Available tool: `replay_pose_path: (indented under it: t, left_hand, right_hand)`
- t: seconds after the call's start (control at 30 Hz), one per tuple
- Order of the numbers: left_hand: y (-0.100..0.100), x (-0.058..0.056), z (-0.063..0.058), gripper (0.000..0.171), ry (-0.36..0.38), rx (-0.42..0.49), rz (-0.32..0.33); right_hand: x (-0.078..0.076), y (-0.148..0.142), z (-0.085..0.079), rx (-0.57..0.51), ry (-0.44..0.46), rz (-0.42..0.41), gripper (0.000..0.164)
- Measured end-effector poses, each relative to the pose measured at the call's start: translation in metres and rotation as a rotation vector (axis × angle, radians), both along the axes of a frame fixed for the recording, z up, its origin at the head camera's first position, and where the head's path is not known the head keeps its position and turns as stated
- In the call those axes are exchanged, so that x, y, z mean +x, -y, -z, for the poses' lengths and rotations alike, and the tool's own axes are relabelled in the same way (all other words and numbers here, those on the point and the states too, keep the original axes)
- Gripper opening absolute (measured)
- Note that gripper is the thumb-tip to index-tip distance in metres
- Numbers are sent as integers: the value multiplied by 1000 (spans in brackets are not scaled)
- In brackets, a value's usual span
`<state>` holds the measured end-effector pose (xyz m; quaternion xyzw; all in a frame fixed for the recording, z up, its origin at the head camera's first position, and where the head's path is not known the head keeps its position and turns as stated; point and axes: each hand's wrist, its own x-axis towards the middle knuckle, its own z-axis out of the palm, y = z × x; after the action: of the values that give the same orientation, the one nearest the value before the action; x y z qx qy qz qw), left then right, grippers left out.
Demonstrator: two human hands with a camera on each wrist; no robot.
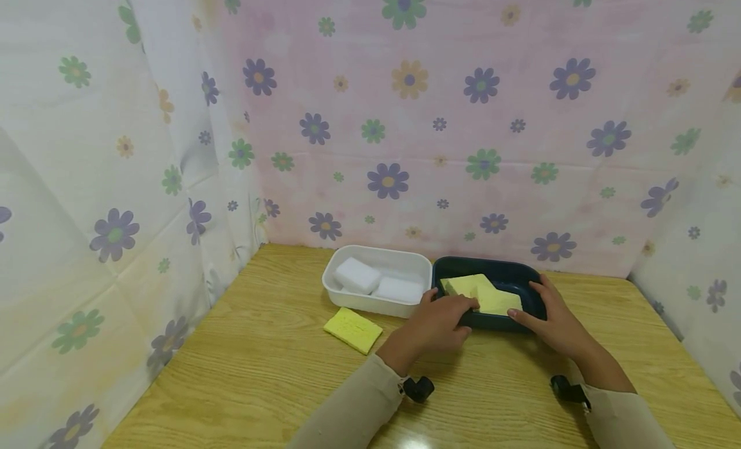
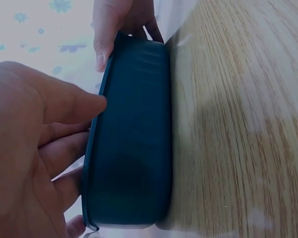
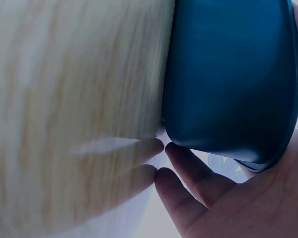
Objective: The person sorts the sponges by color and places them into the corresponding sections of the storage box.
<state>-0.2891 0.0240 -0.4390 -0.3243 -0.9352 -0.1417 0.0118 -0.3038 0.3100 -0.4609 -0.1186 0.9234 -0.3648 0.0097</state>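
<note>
A dark blue bin [image 1: 492, 264] rests on the table with pale yellow sponges [image 1: 500, 302] inside. At its front left corner, my left hand [image 1: 437, 323] grips the rim, thumb against the front side and other fingers reaching over. My right hand [image 1: 558, 323] holds the right end, its thumb at the front rim. In the left wrist view the bin's long wall [image 2: 134, 129] runs beside the left thumb. Fingertips of the right hand [image 3: 248, 198] curl about the bin's lower end [image 3: 228, 89] in the right wrist view. The left fingers partly hide the bin's front corner.
A white bin [image 1: 405, 259] with white sponges [image 1: 357, 276] stands just left of the dark blue one. In front of it, a flat yellow sponge [image 1: 354, 330] lies on the wooden table [image 1: 243, 365]. Flower-patterned cloth [image 1: 347, 198] hangs behind and at both sides.
</note>
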Motion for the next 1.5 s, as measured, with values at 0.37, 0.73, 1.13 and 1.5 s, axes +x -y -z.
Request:
replay_pose_path:
  t: [0.37, 0.73, 1.13, 1.5]
  left_hand:
    - [0, 3, -1, 44, 24, -15, 15]
    - [12, 9, -3, 41, 24, 73, 28]
    - [48, 25, -15, 30, -52, 218, 74]
    - [97, 24, -15, 29, 13, 275, 15]
  right_hand:
    - [3, -2, 2, -2, 7, 6, 103]
    - [1, 2, 7, -10, 15, 2, 103]
    - [-3, -1, 5, 13, -4, -12, 102]
    - [-2, -3, 2, 11, -7, -11, 102]
